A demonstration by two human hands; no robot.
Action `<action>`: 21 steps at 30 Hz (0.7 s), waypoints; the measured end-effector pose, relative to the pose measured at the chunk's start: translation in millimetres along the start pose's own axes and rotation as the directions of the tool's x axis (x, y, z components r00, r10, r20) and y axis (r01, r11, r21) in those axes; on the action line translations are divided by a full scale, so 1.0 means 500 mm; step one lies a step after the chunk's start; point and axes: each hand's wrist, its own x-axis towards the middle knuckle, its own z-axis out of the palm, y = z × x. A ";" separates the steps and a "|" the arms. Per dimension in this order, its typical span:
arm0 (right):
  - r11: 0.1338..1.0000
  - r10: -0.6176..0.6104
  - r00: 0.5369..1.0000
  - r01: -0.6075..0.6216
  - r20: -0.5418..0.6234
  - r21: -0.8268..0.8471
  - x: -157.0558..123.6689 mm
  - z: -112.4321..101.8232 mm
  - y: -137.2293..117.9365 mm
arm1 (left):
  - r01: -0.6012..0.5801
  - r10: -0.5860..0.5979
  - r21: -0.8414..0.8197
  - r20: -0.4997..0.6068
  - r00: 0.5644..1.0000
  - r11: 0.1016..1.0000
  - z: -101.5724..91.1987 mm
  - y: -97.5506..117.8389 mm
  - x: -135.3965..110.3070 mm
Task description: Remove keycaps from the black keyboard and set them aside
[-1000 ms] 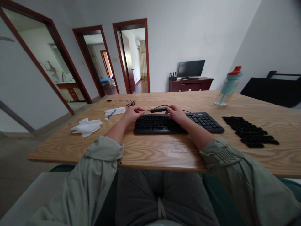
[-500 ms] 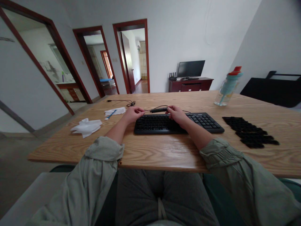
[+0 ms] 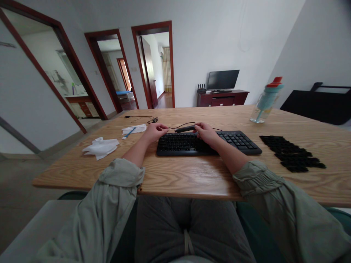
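A black keyboard (image 3: 178, 144) lies flat on the wooden table in front of me, with dark gaps among its rows. My right hand (image 3: 206, 133) is closed around one end of a slim black stick-like tool (image 3: 184, 129), held level above the keyboard's back edge; its exact kind is unclear. At the keyboard's back left corner, my left hand (image 3: 155, 132) has its fingertips pinched together. Whatever may be between them is too small to make out. Behind the keyboard runs a thin black cable (image 3: 186, 124).
On the right lie several black keycaps (image 3: 290, 153) in rows, with a clear water bottle (image 3: 263, 104) behind them. Crumpled white tissue (image 3: 101, 148) and a blue stick (image 3: 129, 133) on another tissue lie left. A coiled USB cable (image 3: 152, 119) sits farther back.
The left end of the black tool has tipped slightly downward in my right hand. My left hand has hardly moved.
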 end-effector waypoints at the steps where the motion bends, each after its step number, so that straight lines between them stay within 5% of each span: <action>1: 1.000 0.013 1.000 -0.013 -0.005 0.028 0.000 0.000 0.000 | 0.002 -0.002 -0.007 0.019 1.000 1.000 0.000 -0.001 0.001; 12: 0.903 0.075 0.996 -0.092 0.056 0.420 -0.017 0.020 -0.046 | -0.013 0.015 -0.041 0.052 0.999 0.999 0.002 -0.002 0.003; 17: 0.920 -0.047 0.993 0.002 0.107 0.391 -0.017 0.079 -0.086 | 0.028 -0.021 -0.114 0.064 0.998 0.993 0.000 0.003 0.000; 21: 0.950 -0.115 0.993 0.115 -0.016 0.289 -0.008 0.118 -0.098 | 0.019 -0.010 -0.156 0.059 0.998 0.988 -0.002 -0.006 0.008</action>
